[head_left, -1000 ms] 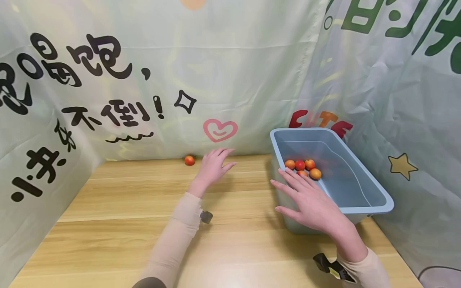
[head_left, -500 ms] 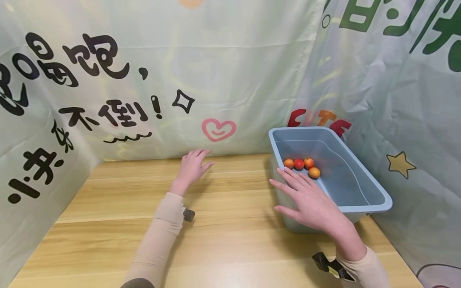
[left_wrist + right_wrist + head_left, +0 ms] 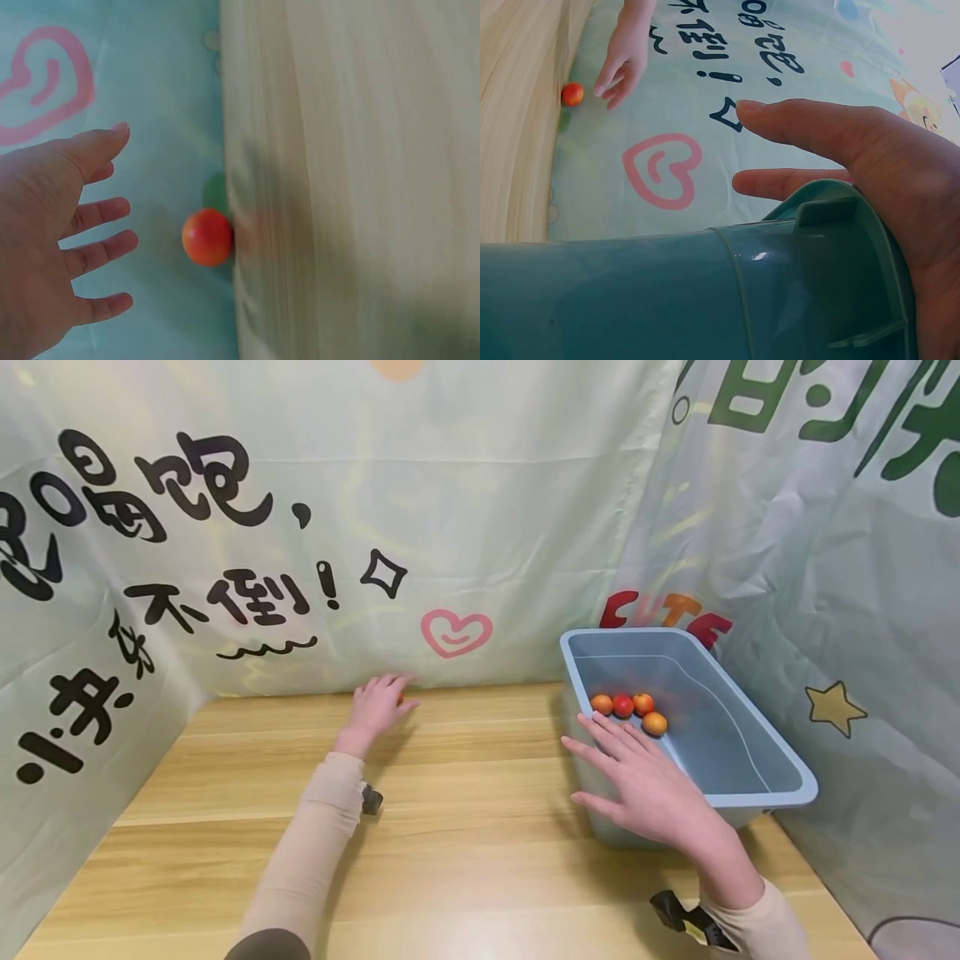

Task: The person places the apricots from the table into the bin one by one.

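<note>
At the back edge of the table sits a small, smooth red-orange tomato (image 3: 208, 237), mostly hidden by my left hand (image 3: 375, 706) in the head view. In the left wrist view, that hand (image 3: 45, 225) is spread beside the tomato with a gap between fingertips and fruit. A similar gap shows from the right wrist, where the tomato (image 3: 573, 94) lies just off the left fingertips. My right hand (image 3: 648, 785) lies over the near-left rim of a blue-grey plastic tub (image 3: 750, 735), its fingers straight. Several small red and orange fruits (image 3: 654, 723) lie inside the tub.
The wooden table (image 3: 465, 843) meets a printed cloth backdrop (image 3: 487, 527) right behind the tomato. More cloth (image 3: 885, 793) hangs along the right side, close to the tub. Bare wood lies between the two hands.
My left hand has moved left along the back edge to the tomato, which was in plain view a second ago and is now mostly covered. The right hand has stayed at the tub.
</note>
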### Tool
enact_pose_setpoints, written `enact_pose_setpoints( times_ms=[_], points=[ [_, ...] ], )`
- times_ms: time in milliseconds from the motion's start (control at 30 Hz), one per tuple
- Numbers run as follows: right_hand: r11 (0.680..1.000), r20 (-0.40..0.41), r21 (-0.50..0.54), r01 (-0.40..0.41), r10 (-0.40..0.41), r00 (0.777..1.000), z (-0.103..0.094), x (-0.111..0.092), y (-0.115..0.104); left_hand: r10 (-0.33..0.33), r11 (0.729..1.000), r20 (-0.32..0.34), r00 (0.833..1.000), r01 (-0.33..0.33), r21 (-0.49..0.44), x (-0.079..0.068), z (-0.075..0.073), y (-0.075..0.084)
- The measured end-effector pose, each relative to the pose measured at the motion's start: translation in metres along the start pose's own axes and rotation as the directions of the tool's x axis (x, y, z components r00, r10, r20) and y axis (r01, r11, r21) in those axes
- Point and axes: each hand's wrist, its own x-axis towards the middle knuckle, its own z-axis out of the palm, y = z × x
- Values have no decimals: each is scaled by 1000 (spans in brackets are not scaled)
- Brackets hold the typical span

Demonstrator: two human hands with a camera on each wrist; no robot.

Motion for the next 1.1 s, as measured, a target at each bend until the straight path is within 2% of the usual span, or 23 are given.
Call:
enact_pose_setpoints(
  times_ms=[200,533,600,900,1100],
  points=[
    [1000,-17,0,-1,1,1000,1,-1,0,-44,998,48,998,42,43,4,3,-12],
    [999,42,18,-27,26,999,-1,-1,1,-77,993,84,993,70,93,12,9,-26],
    [999,49,22,-36,35,998,-1,0,0,-82,992,91,992,73,98,14,9,-27],
    [1000,-12,9,-5,5,1000,1,-1,0,-92,990,125,988,77,117,19,11,-27],
    [1000,-1,7,-5,5,1000,1,-1,0,-99,990,140,985,84,113,19,13,-25]
  ],
)
